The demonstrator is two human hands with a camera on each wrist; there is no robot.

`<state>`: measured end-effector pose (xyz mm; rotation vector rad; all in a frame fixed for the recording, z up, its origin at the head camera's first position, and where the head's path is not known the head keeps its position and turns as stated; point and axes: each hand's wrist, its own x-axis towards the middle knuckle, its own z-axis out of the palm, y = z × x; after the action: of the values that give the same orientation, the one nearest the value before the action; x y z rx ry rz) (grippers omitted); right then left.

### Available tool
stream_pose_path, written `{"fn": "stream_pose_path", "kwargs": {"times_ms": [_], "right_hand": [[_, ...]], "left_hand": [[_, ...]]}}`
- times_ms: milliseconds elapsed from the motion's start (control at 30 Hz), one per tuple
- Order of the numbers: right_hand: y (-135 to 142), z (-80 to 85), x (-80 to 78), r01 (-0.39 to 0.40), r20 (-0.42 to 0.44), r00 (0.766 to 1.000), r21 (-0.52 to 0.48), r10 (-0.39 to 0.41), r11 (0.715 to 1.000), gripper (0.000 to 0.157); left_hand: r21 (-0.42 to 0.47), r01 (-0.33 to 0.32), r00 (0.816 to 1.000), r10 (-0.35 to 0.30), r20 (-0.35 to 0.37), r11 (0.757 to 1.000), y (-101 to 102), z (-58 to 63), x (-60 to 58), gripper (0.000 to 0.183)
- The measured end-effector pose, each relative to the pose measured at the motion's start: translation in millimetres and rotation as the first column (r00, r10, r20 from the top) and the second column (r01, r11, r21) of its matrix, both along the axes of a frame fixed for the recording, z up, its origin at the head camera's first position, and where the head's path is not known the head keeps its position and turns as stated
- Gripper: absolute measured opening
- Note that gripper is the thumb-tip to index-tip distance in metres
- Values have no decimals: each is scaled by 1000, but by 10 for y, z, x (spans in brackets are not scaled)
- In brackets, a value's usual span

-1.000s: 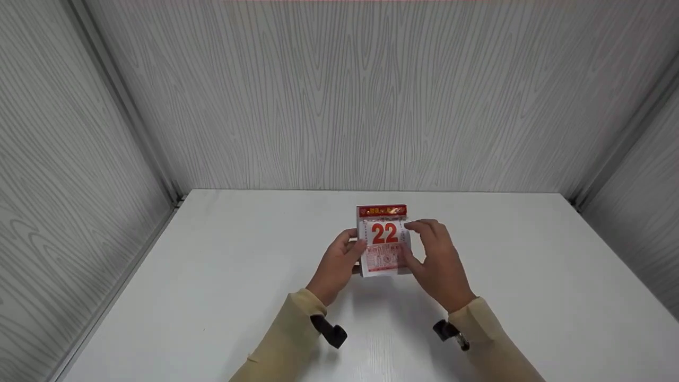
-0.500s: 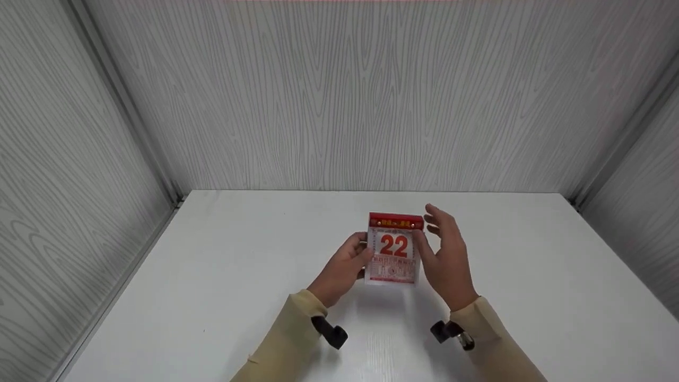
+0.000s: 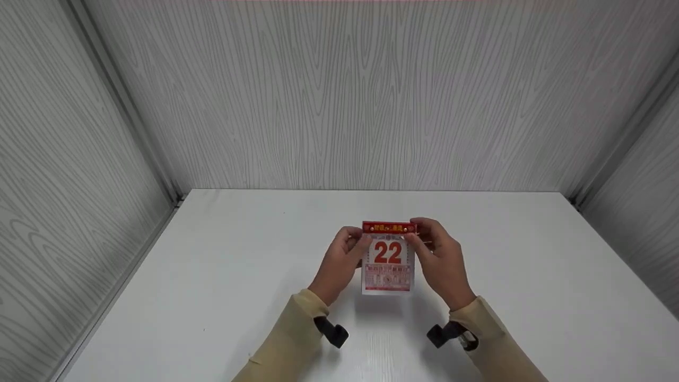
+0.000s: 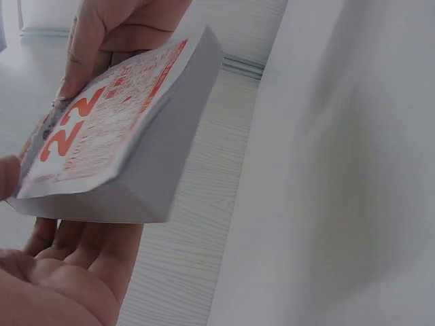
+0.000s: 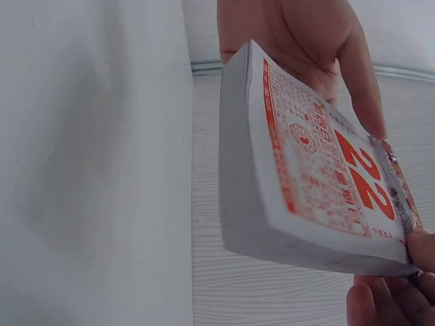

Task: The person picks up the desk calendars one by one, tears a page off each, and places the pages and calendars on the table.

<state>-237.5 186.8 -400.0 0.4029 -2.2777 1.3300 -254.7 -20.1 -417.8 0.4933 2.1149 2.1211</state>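
Observation:
A thick tear-off calendar [image 3: 388, 276] is held up between both hands above the white table. Its top sheet bears a large red 22, and a red and gold band [image 3: 389, 227] crosses its top. My left hand [image 3: 339, 261] grips the left edge near the band, thumb on the front and fingers behind. On the opposite edge my right hand [image 3: 444, 265] grips likewise, its thumb just under the band. Both wrist views show the thick grey-white page block of the calendar [image 4: 163, 156] from its lower end. The calendar's back is hidden.
The white table [image 3: 223, 276] reaches back to a wood-grain panel [image 3: 329, 95]. Similar side panels stand at left [image 3: 58, 175] and right [image 3: 647, 212]. A black strap mount [image 3: 331, 332] sits on the left sleeve, another strap mount [image 3: 445, 333] on the right.
The right hand has gone from the calendar's right side to gripping its upper right edge. The left hand has slid up nearer the band. The calendar has shifted slightly lower in the head view.

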Motion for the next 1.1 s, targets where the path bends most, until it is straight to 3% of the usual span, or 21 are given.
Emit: {"fn": "stream_pose_path", "kwargs": {"times_ms": [100, 367, 567, 767, 933, 1100], "right_hand": [[-9, -18, 10, -14, 25, 1000, 9, 14, 1000, 38], [-7, -27, 19, -37, 61, 997, -16, 38, 999, 37], [-16, -43, 1, -50, 113, 992, -28, 53, 998, 36], [-15, -39, -3, -60, 109, 992, -5, 60, 998, 41], [-8, -2, -1, -81, 136, 986, -116, 96, 990, 37], [13, 18, -23, -59, 179, 979, -198, 95, 978, 36]], "left_hand": [[28, -32, 999, 33, -43, 999, -8, 2, -13, 44], [-51, -44, 991, 37, -132, 998, -17, 12, -12, 38], [-66, -83, 991, 76, -111, 994, -41, 31, 10, 37], [-40, -84, 995, 81, -59, 996, -26, 27, 8, 37], [19, -61, 997, 62, -48, 998, -27, 41, 7, 45], [62, -2, 1000, 3, -10, 998, -42, 47, 0, 48]]}}
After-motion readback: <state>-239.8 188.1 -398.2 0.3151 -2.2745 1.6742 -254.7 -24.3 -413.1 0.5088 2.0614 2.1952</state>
